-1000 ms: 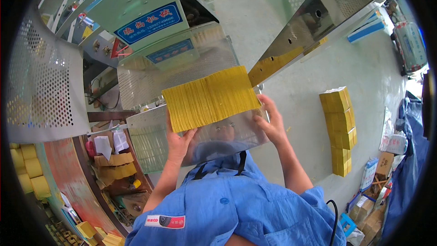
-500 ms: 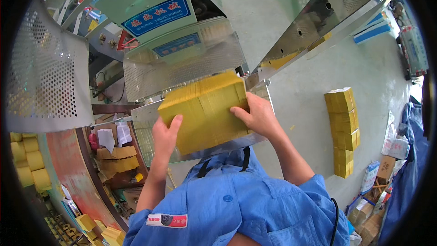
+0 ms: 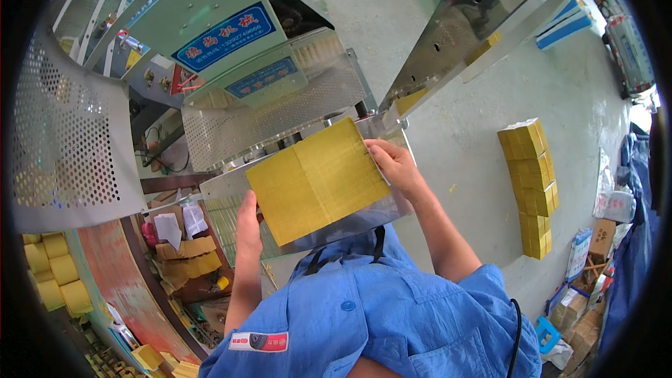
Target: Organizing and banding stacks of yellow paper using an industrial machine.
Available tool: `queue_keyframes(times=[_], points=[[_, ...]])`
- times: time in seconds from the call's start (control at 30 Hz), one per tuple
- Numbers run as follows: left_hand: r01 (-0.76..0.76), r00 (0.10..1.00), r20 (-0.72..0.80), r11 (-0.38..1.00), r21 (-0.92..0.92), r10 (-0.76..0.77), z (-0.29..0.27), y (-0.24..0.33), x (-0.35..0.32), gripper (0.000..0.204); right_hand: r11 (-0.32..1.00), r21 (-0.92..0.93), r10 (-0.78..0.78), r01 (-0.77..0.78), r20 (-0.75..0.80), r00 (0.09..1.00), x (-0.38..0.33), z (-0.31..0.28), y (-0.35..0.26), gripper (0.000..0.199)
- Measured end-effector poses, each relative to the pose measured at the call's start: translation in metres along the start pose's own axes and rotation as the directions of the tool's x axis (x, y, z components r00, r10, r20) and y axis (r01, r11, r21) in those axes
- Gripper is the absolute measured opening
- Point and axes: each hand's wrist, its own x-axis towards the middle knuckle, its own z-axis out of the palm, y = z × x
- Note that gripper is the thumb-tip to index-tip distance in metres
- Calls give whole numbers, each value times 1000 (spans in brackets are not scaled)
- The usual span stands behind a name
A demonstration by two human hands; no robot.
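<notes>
A thick stack of yellow paper [image 3: 318,182] is between my two hands, its broad creased face turned up. My left hand [image 3: 249,225] presses against its left edge, thumb along the side and the other fingers mostly hidden. On the right edge, near the far corner, my right hand [image 3: 393,166] grips it, fingers partly behind the stack. Beneath it lies a shiny metal worktable [image 3: 400,204]. Just beyond stands a light green machine [image 3: 210,14] with a blue label and a see-through guard [image 3: 329,73] above the table.
A perforated metal panel [image 3: 70,133] flanks the machine on the left, and a polished slanted chute [image 3: 448,42] rises on the right. A row of yellow paper bundles [image 3: 530,178] stands on the floor [image 3: 462,217] at right. More yellow bundles [image 3: 59,273] are piled at far left.
The stack has tilted, so its broad face now shows instead of its layered far edge. My right thumb has shifted from its face to its side edge; my left hand has slid slightly lower.
</notes>
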Motion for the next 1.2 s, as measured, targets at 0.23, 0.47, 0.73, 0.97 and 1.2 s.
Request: queue_keyframes(times=[0.23, 0.47, 0.73, 0.97, 1.2], points=[[-76, 997, -35, 871, -486, 68, 28, -39, -11, 53, 944, 309, -135, 115, 46, 990, -1, 17, 14, 35], [-95, 995, -62, 828, -552, 72, 42, -38, -11, 56, 878, 478, -128, 34, 165, 978, -1, 10, 14, 43], [-139, 990, -103, 815, -562, 98, 42, -41, -9, 53, 896, 444, -147, -6, 311, 939, 8, -5, 22, 61], [-157, 987, -115, 812, -562, 111, 47, -36, -10, 53, 918, 395, -190, 20, 397, 898, 15, -7, 23, 57], [-162, 987, -105, 761, -628, 124, 61, -36, -5, 54, 868, 484, -200, 107, 146, 969, -1, 34, 14, 50]])
